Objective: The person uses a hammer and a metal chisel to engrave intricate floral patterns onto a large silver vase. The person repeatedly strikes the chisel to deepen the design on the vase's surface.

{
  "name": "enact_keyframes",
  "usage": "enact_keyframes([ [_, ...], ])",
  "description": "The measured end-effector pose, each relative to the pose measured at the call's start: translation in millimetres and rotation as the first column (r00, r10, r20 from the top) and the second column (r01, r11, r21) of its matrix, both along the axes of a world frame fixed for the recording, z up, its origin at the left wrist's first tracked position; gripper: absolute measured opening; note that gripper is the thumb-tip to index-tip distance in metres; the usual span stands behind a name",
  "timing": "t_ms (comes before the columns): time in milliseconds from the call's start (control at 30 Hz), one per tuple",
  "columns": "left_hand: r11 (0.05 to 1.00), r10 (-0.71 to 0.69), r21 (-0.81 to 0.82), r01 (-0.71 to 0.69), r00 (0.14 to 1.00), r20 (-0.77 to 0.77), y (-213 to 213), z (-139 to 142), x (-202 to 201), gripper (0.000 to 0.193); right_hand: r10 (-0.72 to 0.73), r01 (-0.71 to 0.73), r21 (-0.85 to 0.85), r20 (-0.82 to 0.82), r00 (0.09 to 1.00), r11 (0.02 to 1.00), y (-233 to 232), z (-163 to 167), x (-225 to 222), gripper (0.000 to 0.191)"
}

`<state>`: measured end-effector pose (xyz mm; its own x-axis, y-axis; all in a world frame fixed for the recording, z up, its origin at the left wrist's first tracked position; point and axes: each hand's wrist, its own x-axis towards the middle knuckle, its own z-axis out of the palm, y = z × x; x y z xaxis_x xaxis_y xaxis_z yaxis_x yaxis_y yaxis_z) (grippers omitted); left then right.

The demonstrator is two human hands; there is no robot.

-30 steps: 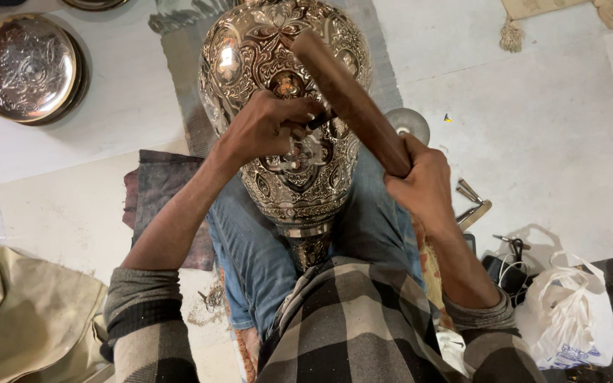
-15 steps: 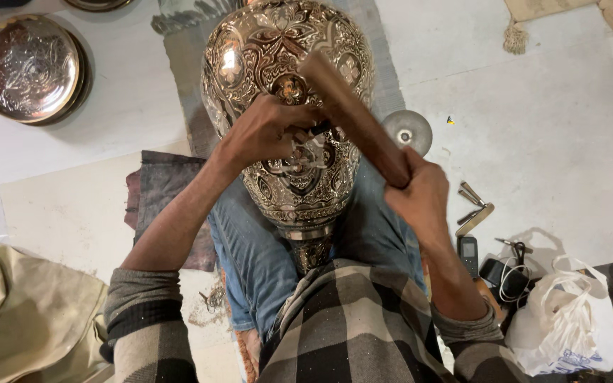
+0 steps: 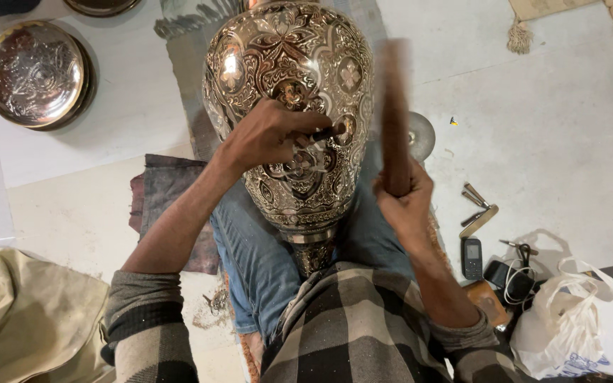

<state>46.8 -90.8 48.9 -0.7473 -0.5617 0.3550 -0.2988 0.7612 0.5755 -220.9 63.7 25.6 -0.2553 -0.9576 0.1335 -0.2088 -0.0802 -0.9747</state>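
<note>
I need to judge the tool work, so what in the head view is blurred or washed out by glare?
Head view: the wooden mallet in the right hand is smeared by motion blur; the left hand and its small chisel are sharp; the engraved metal vase shows bright glare patches on its upper curve; the floor is evenly lit.

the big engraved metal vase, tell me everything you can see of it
The engraved metal vase is large, bulbous and shiny, silver-toned with brassy tints, and covered in floral and scroll relief. It lies tilted across the person's lap, narrowing to a ringed neck near the checked shirt. The left hand rests on it, pressing a small chisel to its surface.
</note>
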Motion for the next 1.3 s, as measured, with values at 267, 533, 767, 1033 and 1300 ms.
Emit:
enact_keyframes([
  [267, 0.999, -0.049, -0.017, 0.049, 0.999, 0.01, -1.1, 4.1, -3.7, 0.057, 0.025, 0.012, 0.153, -0.239, 0.971, 0.988, 6.1, -0.2, -0.4, 0.02],
  [533, 0.994, -0.104, -0.033, 0.104, 0.995, -0.002, -6.4, 15.5, -7.2, 0.06, 0.003, 0.037, 0.144, -0.266, 0.964, 0.989, 8.5, -4.8, 1.2, 0.018],
  [767, 0.991, -0.13, -0.021, 0.129, 0.991, -0.017, -7.6, 18.2, -8.7, 0.057, -0.01, 0.015, 0.077, -0.07, 0.997, 0.997, 15.0, -16.7, 4.2, 0.015],
  [1033, 0.989, -0.149, -0.017, 0.149, 0.989, 0.009, -11.0, 10.5, -9.0, 0.05, -0.046, 0.064, 0.136, -0.133, 0.99, 0.989, 16.2, -25.3, 4.0, 0.02],
  [1300, 0.968, -0.25, -0.009, 0.25, 0.967, -0.058, -20.9, 9.1, -12.1, 0.05, -0.031, 0.129, 0.217, -0.405, 0.914, 0.968, 21.5, -29.4, 6.7, 0.025],
])
